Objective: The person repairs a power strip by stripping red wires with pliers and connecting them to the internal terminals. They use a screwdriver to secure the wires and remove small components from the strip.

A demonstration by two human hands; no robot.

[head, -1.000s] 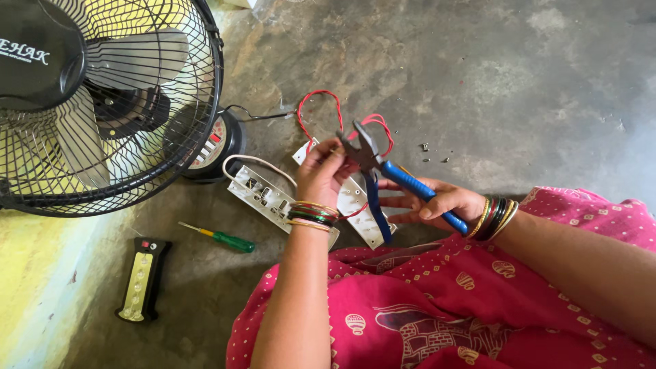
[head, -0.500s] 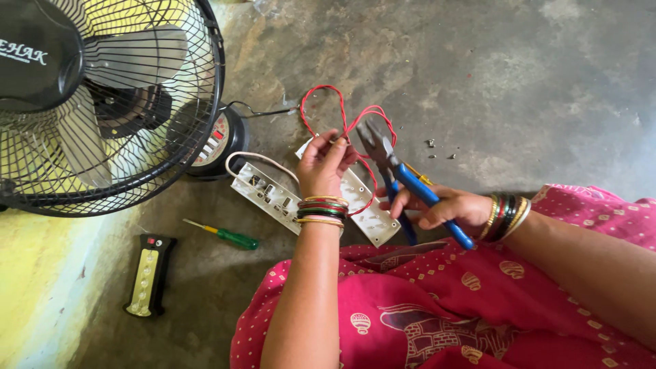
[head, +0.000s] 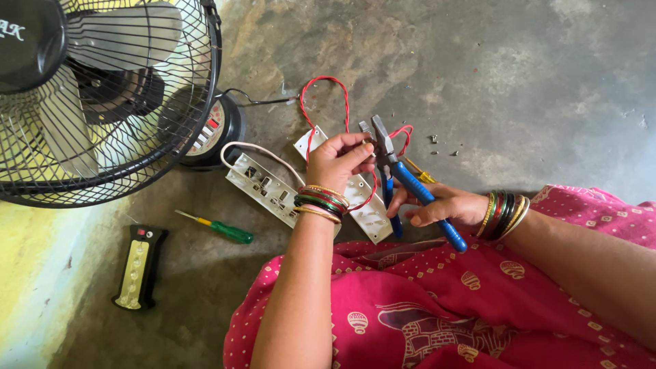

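We see two hands at work over a concrete floor (head: 519, 75). Our left hand (head: 339, 160) has its fingers (head: 355, 145) pinched together on one red wire (head: 321, 102), which loops up over the floor and back down past the wrist. Our right hand (head: 444, 207) has its fingers wrapped around the handles of one pair of blue-handled pliers (head: 403, 179), whose metal nose points up beside the left fingertips, at the wire (we cannot tell whether the nose actually bites it). Under the hands lie two white pieces of an opened power strip: the socket half (head: 263, 188) with its pale cord (head: 256, 149), and the flat cover half (head: 365, 212), crossed by the wire. We count two screwdrivers: a green-handled one (head: 222, 229) on the floor left of the left forearm, and a yellow-handled one (head: 418, 171), mostly hidden behind the pliers. A few small screws (head: 443, 145) lie just beyond the pliers. One black and yellow tester (head: 139, 266) lies at the lower left, and one caged fan (head: 89, 89) stands at the upper left, its round base (head: 215, 130) touching the cord. Pink patterned cloth (head: 424, 314) covers our lap.
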